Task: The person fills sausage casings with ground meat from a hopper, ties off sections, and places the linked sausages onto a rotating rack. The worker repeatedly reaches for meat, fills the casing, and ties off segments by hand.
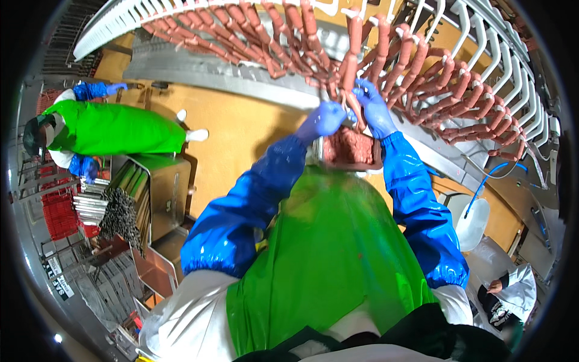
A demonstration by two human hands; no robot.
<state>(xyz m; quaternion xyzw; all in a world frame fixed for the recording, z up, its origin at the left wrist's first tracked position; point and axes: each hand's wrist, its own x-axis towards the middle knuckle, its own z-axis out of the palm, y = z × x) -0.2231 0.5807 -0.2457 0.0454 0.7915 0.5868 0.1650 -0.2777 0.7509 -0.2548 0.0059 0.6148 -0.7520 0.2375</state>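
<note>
Strings of pink sausage links (pixel 307 33) hang from a curved row of white hooks (pixel 488 42) in front of me. Gloved in blue, my left hand (pixel 329 119) is closed beside the lower end of one hanging string; what its fingers grip is hidden. My right hand (pixel 375 110), also in a blue glove, has its fingers bent around a sausage link (pixel 356 108) of that string. Just below both hands, a tub (pixel 377 163) holds ground meat (pixel 348 146), close against my green apron (pixel 332 253).
A metal ledge (pixel 235 78) runs beneath the hanging links. On the left, a person in a green apron (pixel 120 128) stands by a steel cart (pixel 166 190) with metal rods (pixel 90 205). At right are a blue hose (pixel 482 184), a whitish container (pixel 472 220) and another person (pixel 512 295).
</note>
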